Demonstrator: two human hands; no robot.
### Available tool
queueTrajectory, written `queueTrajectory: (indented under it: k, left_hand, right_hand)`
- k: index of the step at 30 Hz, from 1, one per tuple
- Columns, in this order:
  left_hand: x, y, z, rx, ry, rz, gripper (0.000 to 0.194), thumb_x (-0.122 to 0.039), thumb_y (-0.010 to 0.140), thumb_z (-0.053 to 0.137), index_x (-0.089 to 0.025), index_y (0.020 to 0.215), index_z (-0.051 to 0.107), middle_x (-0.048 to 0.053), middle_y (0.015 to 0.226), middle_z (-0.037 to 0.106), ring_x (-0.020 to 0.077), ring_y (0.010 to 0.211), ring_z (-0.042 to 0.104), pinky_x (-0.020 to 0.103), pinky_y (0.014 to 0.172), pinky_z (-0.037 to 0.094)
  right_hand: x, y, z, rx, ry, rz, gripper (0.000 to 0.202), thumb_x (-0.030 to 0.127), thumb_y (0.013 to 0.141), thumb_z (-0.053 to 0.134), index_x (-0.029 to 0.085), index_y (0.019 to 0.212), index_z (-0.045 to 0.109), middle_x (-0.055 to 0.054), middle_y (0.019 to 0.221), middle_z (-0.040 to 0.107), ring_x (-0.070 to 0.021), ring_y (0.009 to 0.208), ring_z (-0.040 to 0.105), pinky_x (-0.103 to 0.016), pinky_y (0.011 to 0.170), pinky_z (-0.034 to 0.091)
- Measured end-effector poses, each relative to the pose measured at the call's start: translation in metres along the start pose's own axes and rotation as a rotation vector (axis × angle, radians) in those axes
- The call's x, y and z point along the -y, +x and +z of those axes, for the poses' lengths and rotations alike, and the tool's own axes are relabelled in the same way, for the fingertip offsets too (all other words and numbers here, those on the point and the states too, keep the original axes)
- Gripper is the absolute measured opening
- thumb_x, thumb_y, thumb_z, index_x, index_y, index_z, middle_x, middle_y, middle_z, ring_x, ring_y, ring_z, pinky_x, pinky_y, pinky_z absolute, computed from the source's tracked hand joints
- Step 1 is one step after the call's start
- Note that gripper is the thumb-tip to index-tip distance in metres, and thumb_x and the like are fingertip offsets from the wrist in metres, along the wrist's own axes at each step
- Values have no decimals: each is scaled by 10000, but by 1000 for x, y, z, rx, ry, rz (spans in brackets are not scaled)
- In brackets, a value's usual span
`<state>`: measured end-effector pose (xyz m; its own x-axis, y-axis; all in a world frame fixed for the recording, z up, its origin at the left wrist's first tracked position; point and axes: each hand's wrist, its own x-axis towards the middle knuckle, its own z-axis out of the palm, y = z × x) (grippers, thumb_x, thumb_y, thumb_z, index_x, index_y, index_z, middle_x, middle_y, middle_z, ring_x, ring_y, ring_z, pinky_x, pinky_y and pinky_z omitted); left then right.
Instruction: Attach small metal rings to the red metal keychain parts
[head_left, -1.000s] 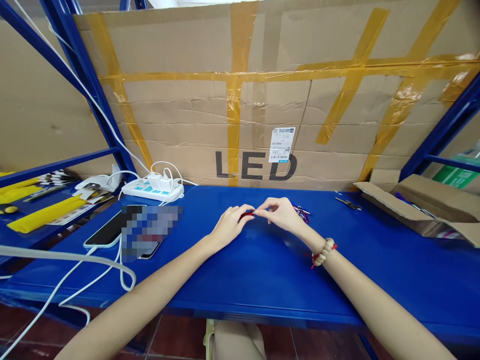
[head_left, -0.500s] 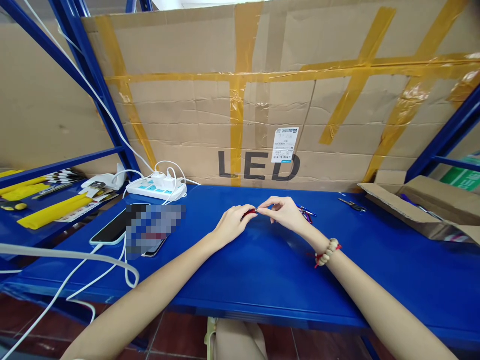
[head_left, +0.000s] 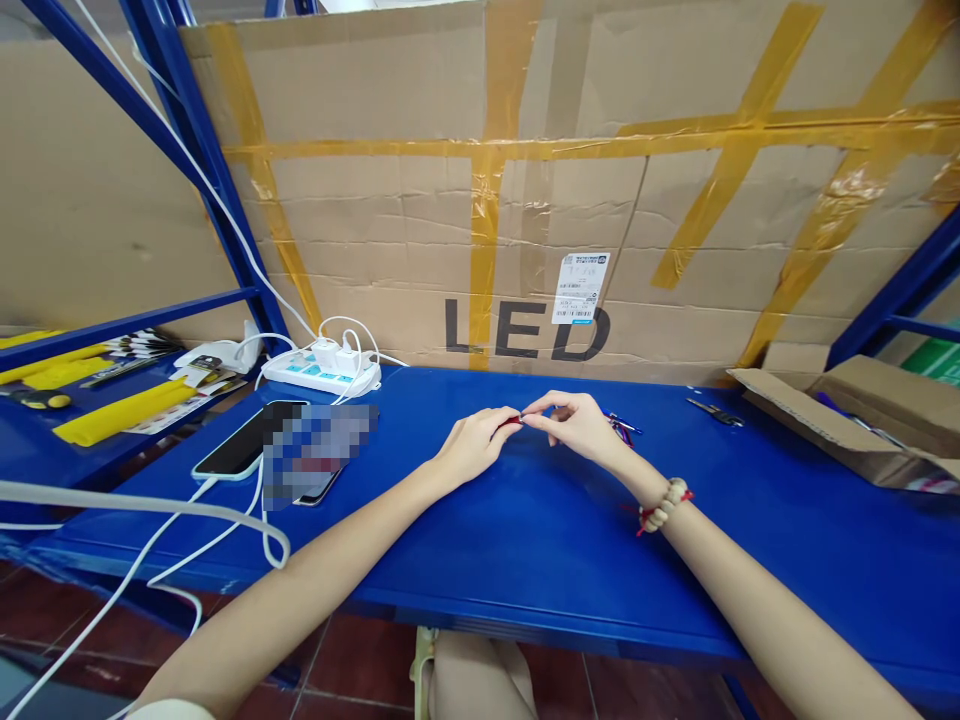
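My left hand (head_left: 476, 443) is closed around a small dark red object (head_left: 508, 422), mostly covered by the fingers. The fingertips of my right hand (head_left: 574, 422) pinch at its right end, where a small dark tip shows; the exact part is too small to tell. Both hands meet just above the blue table (head_left: 540, 560), near its middle. Behind my right hand lie several thin blue and red items (head_left: 624, 425), partly hidden by it.
Keys (head_left: 715, 411) and an open cardboard box (head_left: 840, 425) lie to the right. On the left are a power strip (head_left: 322, 372), a phone (head_left: 244, 442), white cables and yellow items (head_left: 127, 412). A large cardboard sheet (head_left: 360, 250) stands behind.
The whole view has shifted slightly, so things appear a little further right. Both hands keep their hold at the small red object, with hardly any change in the fingers.
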<state>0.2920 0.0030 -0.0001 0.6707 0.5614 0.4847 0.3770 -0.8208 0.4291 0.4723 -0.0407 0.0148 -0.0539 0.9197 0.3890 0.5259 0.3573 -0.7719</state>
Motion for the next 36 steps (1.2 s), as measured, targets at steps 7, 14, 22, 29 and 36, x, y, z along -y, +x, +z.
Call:
queueTrajectory:
  k: [7,14,22,29,36]
  left_hand:
    - [-1,0,0,11,3,-47,204,-307,914,388,-231,1020,545,-4,992,633,164,904,595,253,751,444]
    - [-2,1,1,1,-40,-125,217,-364,906,394,-230,1027,515,3,944,648,177,838,618,254,670,451]
    - [-2,1,2,-6,-6,-114,209,-376,878,452,-242,1031,499,-3,960,641,173,869,608,267,737,454]
    - [-2,1,3,-2,3,-103,203,-385,864,479,-231,995,502,-7,898,642,167,815,609,257,680,451]
    - [0,1,3,-5,-4,-89,183,-379,844,516,-231,951,503,-27,870,634,152,807,603,239,670,439]
  right_hand:
    - [-5,2,0,-17,-43,-13,347,474,694,634,148,807,666,-57,818,662,-80,418,520,-220,426,411]
    - [-7,5,-20,-406,-347,238,353,494,763,539,182,846,681,-45,616,648,-183,575,617,-271,551,428]
    - [-18,-2,-13,-108,-959,342,309,382,846,461,221,1024,655,-82,1083,599,-242,932,584,-292,632,419]
    - [-24,-2,-12,-7,-1079,320,268,324,860,461,228,987,676,-96,1058,578,-230,952,562,-272,592,404]
    - [-23,0,-12,-42,-937,261,185,370,774,569,240,788,701,-30,960,629,-196,853,582,-248,547,358]
